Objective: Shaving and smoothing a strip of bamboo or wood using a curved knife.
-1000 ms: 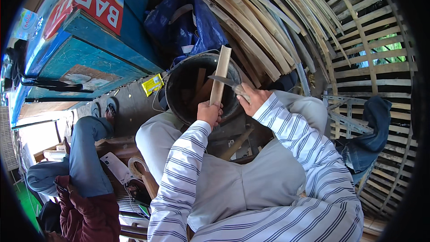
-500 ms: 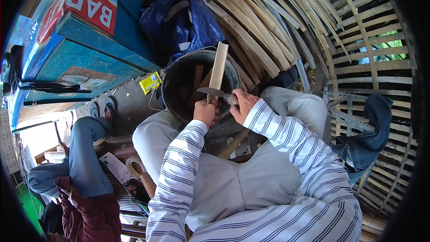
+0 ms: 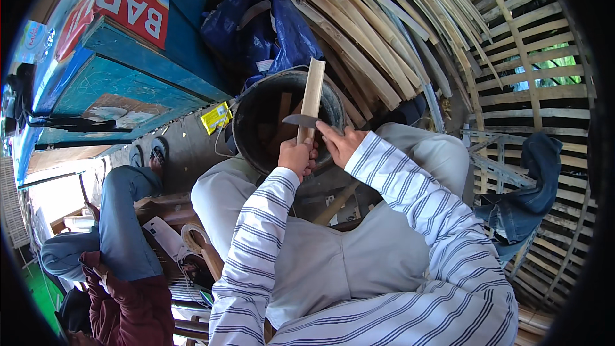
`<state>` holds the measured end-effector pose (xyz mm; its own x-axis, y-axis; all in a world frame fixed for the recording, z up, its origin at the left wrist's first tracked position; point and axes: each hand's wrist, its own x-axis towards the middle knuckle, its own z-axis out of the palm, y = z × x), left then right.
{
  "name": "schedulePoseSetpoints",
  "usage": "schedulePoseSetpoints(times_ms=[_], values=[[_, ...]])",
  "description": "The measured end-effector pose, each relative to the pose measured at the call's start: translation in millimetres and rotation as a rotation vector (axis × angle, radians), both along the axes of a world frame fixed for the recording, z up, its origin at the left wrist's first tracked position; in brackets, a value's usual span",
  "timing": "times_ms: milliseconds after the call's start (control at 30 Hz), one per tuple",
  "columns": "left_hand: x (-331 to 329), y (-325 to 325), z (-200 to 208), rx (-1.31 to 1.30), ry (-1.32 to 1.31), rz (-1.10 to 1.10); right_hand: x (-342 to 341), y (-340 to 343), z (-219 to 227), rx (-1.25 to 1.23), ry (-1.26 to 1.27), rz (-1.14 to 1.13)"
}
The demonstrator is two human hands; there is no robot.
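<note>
My left hand [image 3: 297,156] is closed around the near end of a split bamboo piece [image 3: 312,93], which points up and away from me over a dark bucket [image 3: 241,129]. In my right hand [image 3: 342,143] is a knife [image 3: 300,120], its index finger stretched along the back of the blade. The blade lies across the bamboo just beyond my left fist. Most of the knife's handle is hidden by my right hand. Several pieces of wood or bamboo [image 3: 284,107] stand inside the bucket between my knees.
Long bamboo strips [image 3: 384,57] are piled beyond the bucket, beside a blue plastic bag [image 3: 256,32]. A blue wooden cabinet [image 3: 154,64] is at the left, with a yellow packet [image 3: 216,118] near its foot. Another person [image 3: 128,218] sits at lower left. A slatted bamboo wall [image 3: 525,109] closes the right side.
The knife has moved slightly up along the bamboo, away from my left hand. My right index finger has stretched out onto the blade. The bamboo has barely shifted.
</note>
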<state>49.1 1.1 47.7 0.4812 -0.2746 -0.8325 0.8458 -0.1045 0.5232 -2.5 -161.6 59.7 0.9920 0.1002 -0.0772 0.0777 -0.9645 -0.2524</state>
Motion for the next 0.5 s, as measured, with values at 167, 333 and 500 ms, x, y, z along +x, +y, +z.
schedulePoseSetpoints(times_ms=[167,333,500], values=[[0.2,3.4,-4.3,0.039,-0.005,-0.032,5.0,1.2,15.3,0.036,0.126,-0.005],[5.5,-2.4,-4.4,0.013,-0.031,-0.073,18.2,-17.4,-0.5,0.046,0.022,-0.131],[-3.4,-4.6,-3.2,0.133,-0.063,-0.124,-4.4,-5.5,5.3,-0.077,0.030,0.028]])
